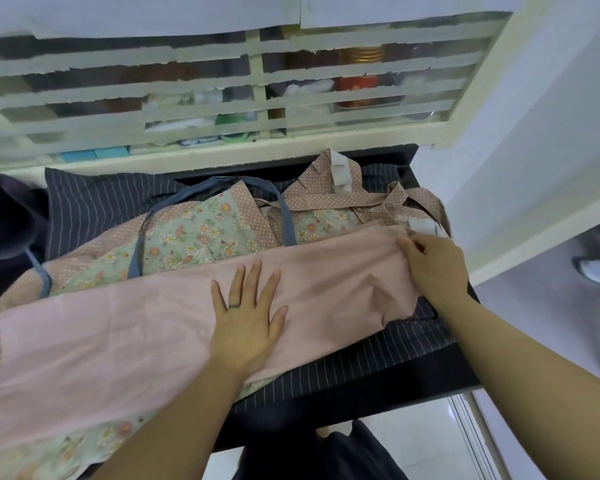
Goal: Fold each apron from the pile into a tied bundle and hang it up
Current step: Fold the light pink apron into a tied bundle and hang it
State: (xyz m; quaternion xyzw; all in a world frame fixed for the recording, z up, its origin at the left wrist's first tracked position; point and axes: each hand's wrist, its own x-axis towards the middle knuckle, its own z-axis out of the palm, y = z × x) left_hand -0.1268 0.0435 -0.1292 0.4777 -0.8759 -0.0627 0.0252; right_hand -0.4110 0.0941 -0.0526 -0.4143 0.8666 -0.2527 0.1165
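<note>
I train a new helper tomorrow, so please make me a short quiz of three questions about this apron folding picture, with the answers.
1. True or false: the left hand lies flat, fingers straight, on the pink apron.
2. What does the right hand pinch? A) a blue-grey strap B) the pink apron's far right corner C) a white patch
3. Which pattern has the dark cloth under the aprons?
Key: 1 true. 2 B. 3 thin pale stripes.
</note>
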